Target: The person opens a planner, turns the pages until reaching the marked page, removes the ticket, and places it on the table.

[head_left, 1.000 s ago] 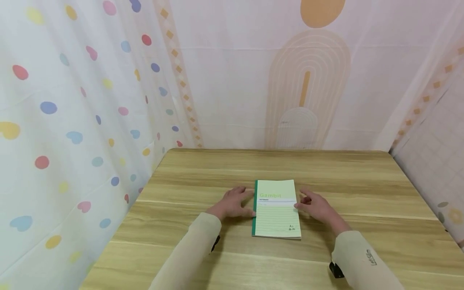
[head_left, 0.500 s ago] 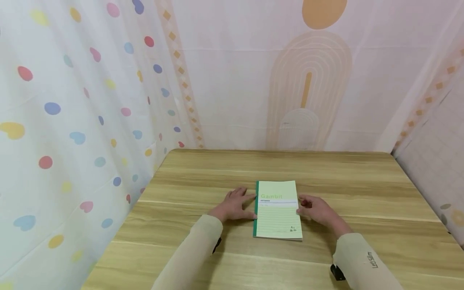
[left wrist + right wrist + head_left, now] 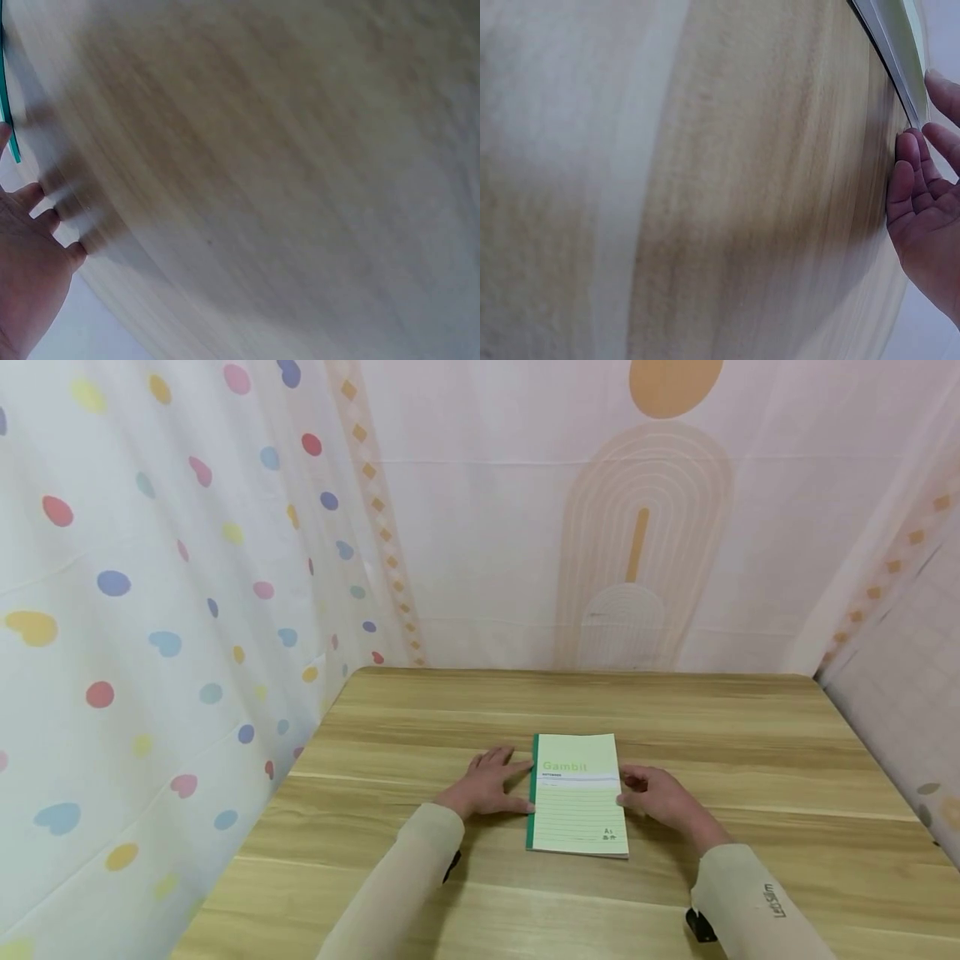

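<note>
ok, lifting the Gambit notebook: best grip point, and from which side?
Probably the green spine, mid-length, coming from the left. The Gambit notebook lies flat on the table, so fingertips would likely need to work under that edge, thumb on the cover. The binding should keep the pages together; the opposite edge shows no binding and might fan open.

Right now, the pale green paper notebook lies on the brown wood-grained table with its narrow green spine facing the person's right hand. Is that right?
Not quite: the narrow green spine faces the person's left hand, as the head view shows. The pale green paper notebook does lie on the brown wood-grained table.
</note>
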{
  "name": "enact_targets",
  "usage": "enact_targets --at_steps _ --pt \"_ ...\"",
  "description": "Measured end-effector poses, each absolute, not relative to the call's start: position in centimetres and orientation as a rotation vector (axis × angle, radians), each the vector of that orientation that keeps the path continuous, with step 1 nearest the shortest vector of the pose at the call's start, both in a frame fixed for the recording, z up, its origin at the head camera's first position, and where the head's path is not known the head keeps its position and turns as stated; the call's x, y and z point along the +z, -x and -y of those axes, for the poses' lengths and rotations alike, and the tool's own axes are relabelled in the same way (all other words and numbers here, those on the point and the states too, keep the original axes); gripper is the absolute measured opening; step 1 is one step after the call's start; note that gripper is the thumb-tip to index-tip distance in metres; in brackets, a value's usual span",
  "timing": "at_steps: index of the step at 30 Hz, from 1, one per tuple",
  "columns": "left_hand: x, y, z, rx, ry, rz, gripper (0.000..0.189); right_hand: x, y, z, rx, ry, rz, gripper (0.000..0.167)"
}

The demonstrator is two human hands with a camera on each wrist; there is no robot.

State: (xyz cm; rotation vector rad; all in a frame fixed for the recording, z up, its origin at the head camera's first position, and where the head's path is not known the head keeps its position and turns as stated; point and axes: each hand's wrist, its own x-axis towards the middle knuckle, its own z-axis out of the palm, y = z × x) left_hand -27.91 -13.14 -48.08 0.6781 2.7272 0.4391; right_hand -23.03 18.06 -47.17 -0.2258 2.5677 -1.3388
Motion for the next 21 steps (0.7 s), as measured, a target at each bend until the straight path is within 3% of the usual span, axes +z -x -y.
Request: enact_targets --at_steps 21 --pt "-47.94 27.73 13.12 0.419 -0.678 -2.729 0.082 -46.90 22.63 -17.99 -1.447 0.220 -2.506 0.057"
